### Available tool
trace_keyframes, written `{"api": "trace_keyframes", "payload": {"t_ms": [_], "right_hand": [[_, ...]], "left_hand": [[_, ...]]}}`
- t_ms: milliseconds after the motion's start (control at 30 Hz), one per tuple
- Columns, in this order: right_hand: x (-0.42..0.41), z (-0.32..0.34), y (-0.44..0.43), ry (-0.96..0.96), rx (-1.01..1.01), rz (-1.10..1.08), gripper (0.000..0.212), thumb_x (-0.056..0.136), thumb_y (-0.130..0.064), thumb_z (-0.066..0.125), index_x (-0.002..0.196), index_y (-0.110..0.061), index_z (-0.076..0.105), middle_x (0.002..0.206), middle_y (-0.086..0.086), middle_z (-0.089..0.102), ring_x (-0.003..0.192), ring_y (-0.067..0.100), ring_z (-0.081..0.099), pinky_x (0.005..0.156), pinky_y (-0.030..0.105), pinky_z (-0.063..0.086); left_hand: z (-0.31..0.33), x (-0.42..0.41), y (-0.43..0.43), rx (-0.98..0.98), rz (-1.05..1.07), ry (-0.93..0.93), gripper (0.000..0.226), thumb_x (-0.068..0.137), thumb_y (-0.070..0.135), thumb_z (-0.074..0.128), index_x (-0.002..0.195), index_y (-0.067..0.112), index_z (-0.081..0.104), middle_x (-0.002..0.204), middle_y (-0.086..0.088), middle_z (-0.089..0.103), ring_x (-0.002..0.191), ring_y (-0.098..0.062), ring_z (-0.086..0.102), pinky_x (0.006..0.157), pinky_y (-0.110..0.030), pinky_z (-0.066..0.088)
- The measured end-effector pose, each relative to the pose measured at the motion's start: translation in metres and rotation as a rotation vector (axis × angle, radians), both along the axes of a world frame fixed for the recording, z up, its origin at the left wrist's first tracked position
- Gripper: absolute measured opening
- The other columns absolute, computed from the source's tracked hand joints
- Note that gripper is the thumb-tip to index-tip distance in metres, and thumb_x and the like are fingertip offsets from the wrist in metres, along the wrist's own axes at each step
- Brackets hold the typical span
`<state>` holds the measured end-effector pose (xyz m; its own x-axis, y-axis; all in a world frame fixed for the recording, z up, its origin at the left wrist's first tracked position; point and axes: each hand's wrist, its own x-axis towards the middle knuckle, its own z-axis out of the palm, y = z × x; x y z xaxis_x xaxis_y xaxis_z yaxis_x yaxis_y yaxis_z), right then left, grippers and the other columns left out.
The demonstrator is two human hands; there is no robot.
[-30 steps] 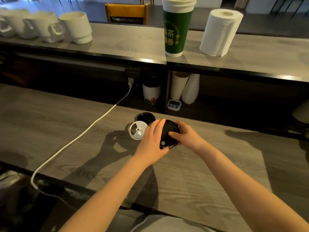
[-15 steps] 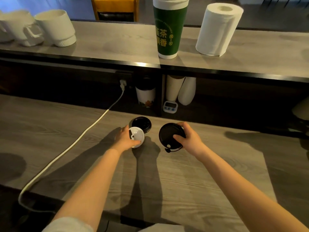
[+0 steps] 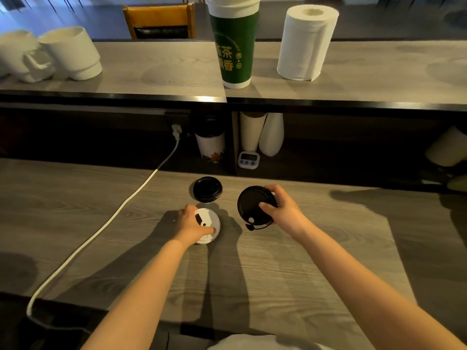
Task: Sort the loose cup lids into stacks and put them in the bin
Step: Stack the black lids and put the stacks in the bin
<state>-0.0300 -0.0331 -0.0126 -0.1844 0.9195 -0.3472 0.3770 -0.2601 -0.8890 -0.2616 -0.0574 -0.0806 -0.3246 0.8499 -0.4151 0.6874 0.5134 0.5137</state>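
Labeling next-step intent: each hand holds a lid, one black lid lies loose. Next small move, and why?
Probably lower the held black lid in the right hand onto the loose black lid on the counter, starting a black stack: they match in colour, though size is unclear. The left hand grips a white lid, the odd one, and no bin is in view.

Two black lids [image 3: 207, 189] [image 3: 250, 205], one white lid [image 3: 209, 221], one green cup [image 3: 235, 46], one paper towel roll [image 3: 305, 44], one timer [image 3: 249, 159]
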Motion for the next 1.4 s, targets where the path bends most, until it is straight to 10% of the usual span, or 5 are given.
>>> {"api": "trace_keyframes", "payload": {"t_ms": [533, 800, 1233, 1400], "right_hand": [[0.155, 0.042, -0.074, -0.174, 0.167, -0.352, 0.036, 0.091, -0.014, 0.059, 0.123, -0.021, 0.046, 0.113, -0.001, 0.053, 0.104, 0.015, 0.052, 0.080, 0.026, 0.042], [0.254, 0.086, -0.112, -0.104, 0.337, -0.619, 0.032, 0.086, -0.007, 0.065, 0.104, -0.032, 0.054, 0.111, 0.003, 0.064, 0.107, 0.019, 0.060, 0.094, 0.039, 0.050], [0.450, 0.117, -0.133, -0.058, 0.382, -0.835, 0.031, 0.088, -0.012, 0.064, 0.113, -0.029, 0.057, 0.095, 0.004, 0.061, 0.080, 0.019, 0.064, 0.050, 0.019, 0.049], [0.525, 0.092, -0.114, -0.171, 0.192, -0.734, 0.022, 0.084, -0.014, 0.069, 0.094, -0.029, 0.055, 0.094, 0.001, 0.056, 0.087, 0.019, 0.056, 0.064, 0.025, 0.043]], "left_hand": [[0.088, 0.178, 0.013, 0.316, -0.465, -0.293, 0.044, 0.081, 0.017, 0.069, 0.119, 0.017, 0.047, 0.114, -0.001, 0.046, 0.100, -0.014, 0.046, 0.078, -0.025, 0.037], [0.134, 0.290, 0.012, 0.439, -0.689, -0.448, 0.038, 0.080, 0.014, 0.070, 0.111, 0.019, 0.049, 0.113, -0.003, 0.049, 0.091, -0.009, 0.048, 0.068, -0.013, 0.038], [0.152, 0.456, -0.003, 0.457, -0.682, -0.537, 0.038, 0.081, 0.017, 0.070, 0.113, 0.021, 0.050, 0.108, -0.001, 0.053, 0.078, -0.009, 0.048, 0.068, -0.018, 0.044], [0.149, 0.500, -0.005, 0.455, -0.657, -0.510, 0.038, 0.081, 0.019, 0.070, 0.112, 0.023, 0.049, 0.109, 0.000, 0.052, 0.080, -0.010, 0.050, 0.067, -0.016, 0.042]]}}
